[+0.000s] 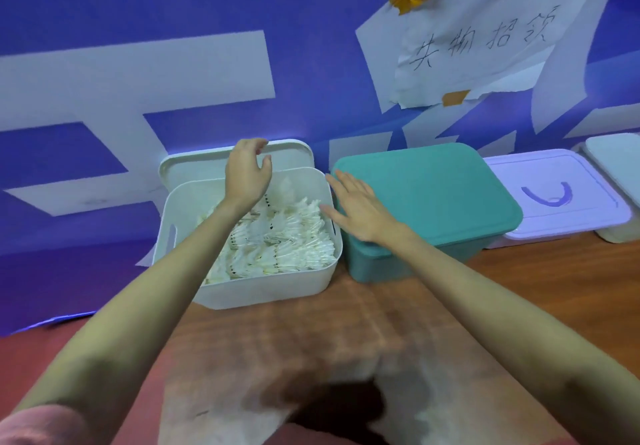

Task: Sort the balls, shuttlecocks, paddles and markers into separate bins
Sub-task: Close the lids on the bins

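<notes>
Now the left hand [246, 171] is reaching, loosely curled and empty, for the lid [194, 167] propped at twelve o'clock behind the shuttlecocks' [277, 237] bin [263, 289], probably to close it; the right hand [356, 209], fingers flat, is bracing at three o'clock.

White shuttlecocks [277, 237], teal bin [433, 202], blue wall [173, 1]

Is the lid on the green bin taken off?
No, the green bin is closed by its lid, and the right hand lies flat at the lid's edge.

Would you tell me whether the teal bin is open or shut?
Shut: the teal bin has its lid seated flat on top.
</notes>
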